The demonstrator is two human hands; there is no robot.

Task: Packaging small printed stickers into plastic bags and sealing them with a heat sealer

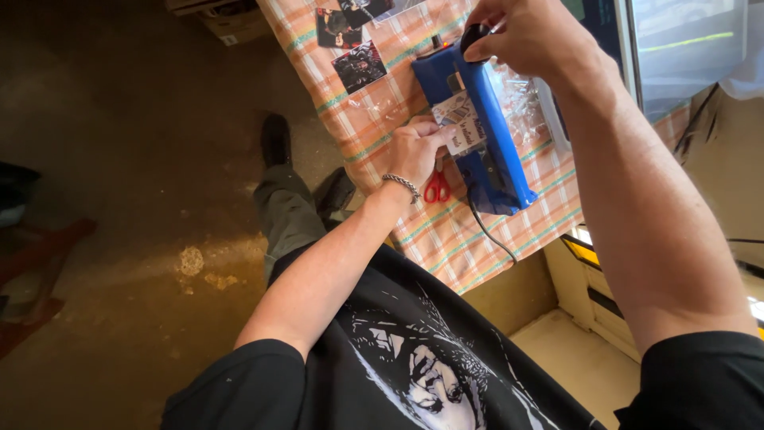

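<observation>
On the checked orange tablecloth (374, 111), the left hand (414, 151) pinches a small white printed card in a clear sleeve (461, 123), steadying it across the blue bar-shaped heat sealer (485, 135). Farther right, the right hand (529, 36) closes around the sealer's black knob (475, 36), apparently pressing the arm down.

— What is the right hand (532, 36) doing?
— It presses the black knob (475, 36) on the long blue sealing machine (485, 135).
— And the left hand (415, 150)?
— It holds a small white paper card (461, 123) there.

sealer (485, 143) – 1 | scissors (436, 188) – 1 | photo cards (360, 67) – 3 | bracelet (402, 185) – 1
</observation>
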